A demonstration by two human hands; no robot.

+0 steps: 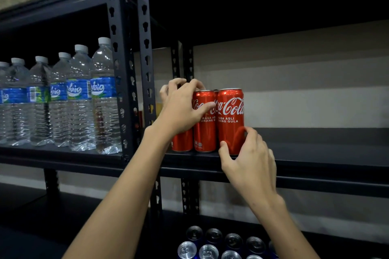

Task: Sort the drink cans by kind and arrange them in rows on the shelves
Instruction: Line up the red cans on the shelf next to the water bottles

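At centre frame, on the dark metal shelf [315, 154], three red cola cans stand upright in a tight row near the front edge, labels facing out. Left can [182, 143] mostly hidden behind the left hand [181, 109]; middle can [204, 126] and right can [230, 115] plain to see. A further can top seems to show behind the middle one; cannot tell for sure.

Left hand: fingers spread, curled over the tops of the left and middle cans, thumb [207, 105] laid across the middle can's label. Reads as a steadying or squeezing hold, pressing the cans together and against the upright post [147, 69] at the shelf's left end. Not closed round any single can.

Right hand [250, 160]: lower, at the right can's base, thumb on its front, forefinger hooked round its right side. Narrow pinch, loose; judged to be nudging the can flush into line rather than lifting it.

So the cans sit between the two hands, left hand above and left, right hand below and right.

Rest of that shelf, frame right, bare: room for the row to run on.

Left of frame: water bottles [80, 99] in a row on the neighbouring shelf, separate kind, separate bay. Bottom centre: silver-topped blue cans [208, 251] grouped on a lower level, well apart from the red ones.
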